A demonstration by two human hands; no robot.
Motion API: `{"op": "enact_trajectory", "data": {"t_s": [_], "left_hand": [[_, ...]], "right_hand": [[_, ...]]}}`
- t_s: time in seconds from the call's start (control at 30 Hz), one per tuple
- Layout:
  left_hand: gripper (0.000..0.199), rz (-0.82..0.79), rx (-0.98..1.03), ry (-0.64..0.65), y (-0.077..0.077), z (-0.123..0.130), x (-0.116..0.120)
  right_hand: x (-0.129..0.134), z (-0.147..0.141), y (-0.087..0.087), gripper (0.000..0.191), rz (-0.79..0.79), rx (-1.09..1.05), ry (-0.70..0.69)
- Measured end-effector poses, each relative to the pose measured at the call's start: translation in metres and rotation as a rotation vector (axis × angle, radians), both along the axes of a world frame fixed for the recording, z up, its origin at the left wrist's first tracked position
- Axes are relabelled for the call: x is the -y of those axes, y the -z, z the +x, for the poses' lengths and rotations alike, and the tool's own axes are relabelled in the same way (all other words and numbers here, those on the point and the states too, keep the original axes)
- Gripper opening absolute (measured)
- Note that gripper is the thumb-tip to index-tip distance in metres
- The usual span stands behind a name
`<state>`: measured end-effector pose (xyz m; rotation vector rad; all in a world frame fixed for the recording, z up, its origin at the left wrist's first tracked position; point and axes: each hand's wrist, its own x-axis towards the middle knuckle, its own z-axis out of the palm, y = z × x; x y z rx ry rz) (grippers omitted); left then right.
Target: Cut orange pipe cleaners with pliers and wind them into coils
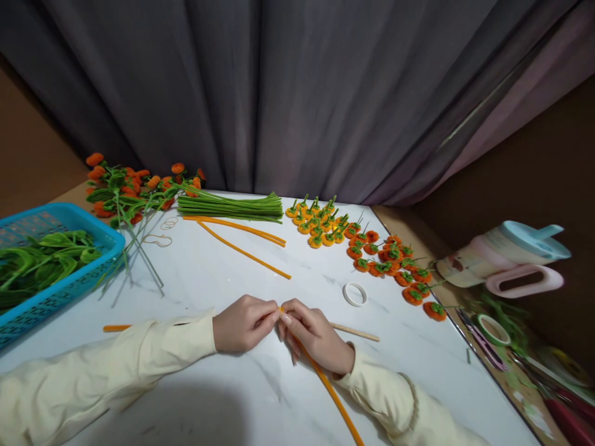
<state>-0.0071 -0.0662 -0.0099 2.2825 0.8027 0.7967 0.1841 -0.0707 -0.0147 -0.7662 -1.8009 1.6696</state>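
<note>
My left hand (pixel 242 323) is closed in a pinch, its thumb and forefinger meeting my right fingertips over the white tabletop. Between the fingertips a bit of orange chenille stem (pixel 331 390) shows. Its long tail runs under my right hand (pixel 316 334) toward the front edge of the view. My right thumb and forefinger are pinched on the stem too, with the other fingers curled below. A thin wooden stick (pixel 356 332) pokes out beyond my right hand; its other end is hidden. Past my left sleeve, an orange stem end (pixel 116 328) lies on the table.
Loose orange stems (pixel 246 249) and a green stem bundle (pixel 230 206) lie ahead. Yellow flower heads (pixel 316 240) and orange ones (pixel 413 296) spread rightward, near a white tape ring (pixel 355 295). A blue basket (pixel 60 303) stands left, finished-looking flowers (pixel 125 186) behind, a tumbler (pixel 469 260) right.
</note>
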Motion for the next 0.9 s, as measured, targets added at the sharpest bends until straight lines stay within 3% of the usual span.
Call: {"op": "enact_trajectory", "data": {"t_s": [0.13, 0.3, 0.5, 0.6, 0.9], "left_hand": [[0.026, 0.071, 0.026, -0.001, 0.001, 0.001, 0.001], [0.026, 0.045, 0.024, 0.015, 0.0, 0.0, 0.002], [0.027, -0.071, 0.015, 0.007, 0.001, 0.0, 0.001], [0.028, -0.143, -0.001, -0.03, 0.002, 0.0, 0.0], [0.029, -0.304, 0.02, -0.11, -0.003, 0.008, -0.001]], "right_hand": [[0.004, 0.002, -0.005, 0.022, 0.355, 0.207, 0.07], [0.005, 0.004, -0.002, 0.014, 0.787, 0.382, 0.038], [0.003, 0.003, 0.005, 0.03, 1.301, 0.53, 0.1], [0.003, 0.001, 0.005, 0.031, 1.394, 0.618, 0.135], [0.003, -0.002, 0.004, 0.035, 1.472, 0.729, 0.217]]}}
